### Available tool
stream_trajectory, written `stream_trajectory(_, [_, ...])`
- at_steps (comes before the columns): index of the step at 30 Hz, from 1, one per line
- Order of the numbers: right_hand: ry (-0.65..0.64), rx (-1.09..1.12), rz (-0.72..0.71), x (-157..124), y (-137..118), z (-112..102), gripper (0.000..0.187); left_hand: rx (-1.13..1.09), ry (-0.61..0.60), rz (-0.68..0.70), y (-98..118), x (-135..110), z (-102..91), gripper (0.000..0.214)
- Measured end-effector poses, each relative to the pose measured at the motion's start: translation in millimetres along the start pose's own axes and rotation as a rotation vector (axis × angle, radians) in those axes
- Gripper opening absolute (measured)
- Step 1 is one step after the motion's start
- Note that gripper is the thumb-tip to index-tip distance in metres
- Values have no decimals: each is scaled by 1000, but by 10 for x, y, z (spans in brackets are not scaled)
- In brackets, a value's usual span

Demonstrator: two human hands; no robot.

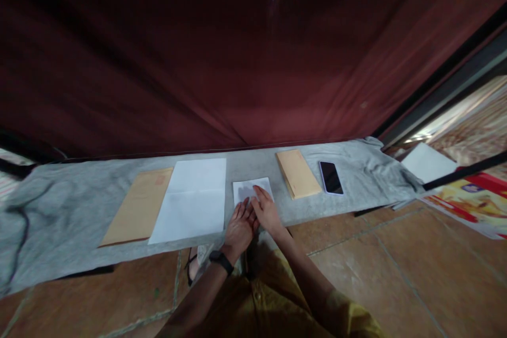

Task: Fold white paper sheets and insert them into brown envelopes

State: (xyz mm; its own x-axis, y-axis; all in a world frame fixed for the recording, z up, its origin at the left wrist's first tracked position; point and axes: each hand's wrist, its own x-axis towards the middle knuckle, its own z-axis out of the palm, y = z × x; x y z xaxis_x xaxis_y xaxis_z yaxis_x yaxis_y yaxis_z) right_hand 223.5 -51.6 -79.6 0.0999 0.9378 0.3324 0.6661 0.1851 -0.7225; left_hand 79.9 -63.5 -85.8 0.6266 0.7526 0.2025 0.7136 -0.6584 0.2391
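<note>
A small piece of folded white paper lies on the grey cloth in front of me, with the shadow of my hands on it. My left hand, a dark watch on its wrist, lies flat over the paper's near edge with its fingers stretched out. Angled in from the right, my right hand rests on the paper beside it, fingers extended and touching or nearly touching the left fingers. Both hands press on the sheet rather than grasp it; its near edge is hidden beneath them.
Left of the hands lie a large creased white sheet and a brown envelope. On the right are folded brown envelopes and a phone. The grey cloth ends at a dark red curtain. A colourful printed box stands far right.
</note>
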Motion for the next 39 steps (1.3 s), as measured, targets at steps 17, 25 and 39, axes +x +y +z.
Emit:
stream_trajectory(17, [-192,-404,-148,210,299,-11,45,23,13,1,33,-30,-58,55])
stream_trajectory(25, [-170,-571,-143,141,440,-83,53,95,53,-94,28,-184,27,66])
stream_trajectory(39, [-131,-579,-151,91,500,-158,57,138,28,-305,-41,92,-27,58])
